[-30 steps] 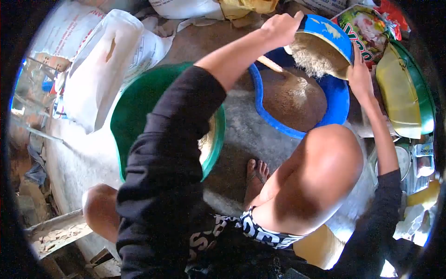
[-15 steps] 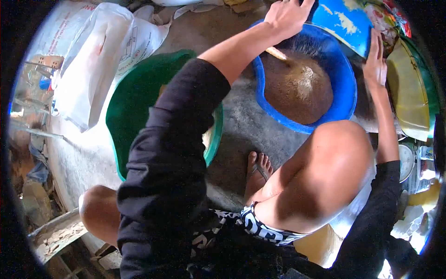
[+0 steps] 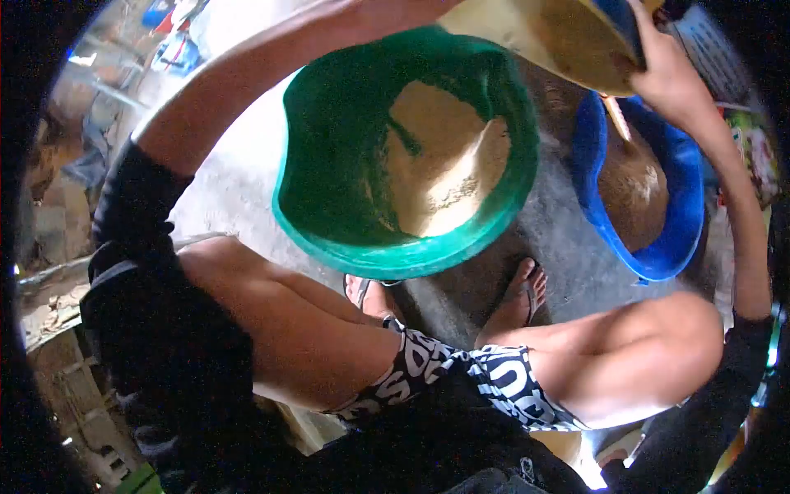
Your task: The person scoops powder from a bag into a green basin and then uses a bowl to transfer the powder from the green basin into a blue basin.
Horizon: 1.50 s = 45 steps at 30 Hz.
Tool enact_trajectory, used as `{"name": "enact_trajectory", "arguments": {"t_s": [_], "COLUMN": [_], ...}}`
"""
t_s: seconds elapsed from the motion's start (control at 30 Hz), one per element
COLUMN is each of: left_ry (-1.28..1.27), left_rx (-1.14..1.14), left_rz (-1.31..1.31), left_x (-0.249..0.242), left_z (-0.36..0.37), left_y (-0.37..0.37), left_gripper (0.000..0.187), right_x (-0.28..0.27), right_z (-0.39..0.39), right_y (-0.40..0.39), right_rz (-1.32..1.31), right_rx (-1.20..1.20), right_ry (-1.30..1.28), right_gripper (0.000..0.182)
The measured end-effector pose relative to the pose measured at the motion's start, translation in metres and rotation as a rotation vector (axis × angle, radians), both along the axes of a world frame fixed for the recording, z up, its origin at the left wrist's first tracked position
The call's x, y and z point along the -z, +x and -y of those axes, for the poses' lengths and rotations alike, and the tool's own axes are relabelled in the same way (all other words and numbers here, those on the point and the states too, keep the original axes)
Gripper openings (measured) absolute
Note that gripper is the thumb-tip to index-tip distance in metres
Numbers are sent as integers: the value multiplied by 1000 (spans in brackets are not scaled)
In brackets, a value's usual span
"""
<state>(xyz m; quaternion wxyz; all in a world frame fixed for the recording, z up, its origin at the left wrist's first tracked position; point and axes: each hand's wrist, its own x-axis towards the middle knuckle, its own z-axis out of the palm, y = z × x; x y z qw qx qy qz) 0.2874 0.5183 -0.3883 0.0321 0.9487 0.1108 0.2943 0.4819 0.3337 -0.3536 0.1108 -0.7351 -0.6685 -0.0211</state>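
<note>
The round blue basin with a cream interior, its rim pinched by the right hand, has swung from the deep blue plastic tub to the green plastic tub's far side, suggesting pouring has stopped, the left hand out of view.

One view: head cam on me — looks forward and steeply down, close up, wide round field. Covers my right hand, floor below it, knees nearer me.
</note>
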Motion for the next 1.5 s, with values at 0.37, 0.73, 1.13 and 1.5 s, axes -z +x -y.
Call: {"name": "enact_trajectory", "arguments": {"t_s": [0.37, 0.73, 1.13, 1.5], "left_ry": [-46, -13, -460, -1077], "left_rx": [-231, -283, -233, -134], "left_rz": [-226, -424, -572, -737], "left_x": [167, 245, 216, 213], "left_z": [-12, 2, 81, 131], "left_y": [-153, -171, -169, -171], "left_gripper": [94, 78, 104, 99], "right_x": [191, 276, 249, 250], "right_z": [-106, -139, -92, -51], "right_y": [-71, -79, -70, -67], "right_rz": [22, 368, 78, -266], "right_rx": [-343, -528, -680, -918], "right_ry": [-58, -43, -346, -793], "right_gripper": [87, 85, 90, 88]}}
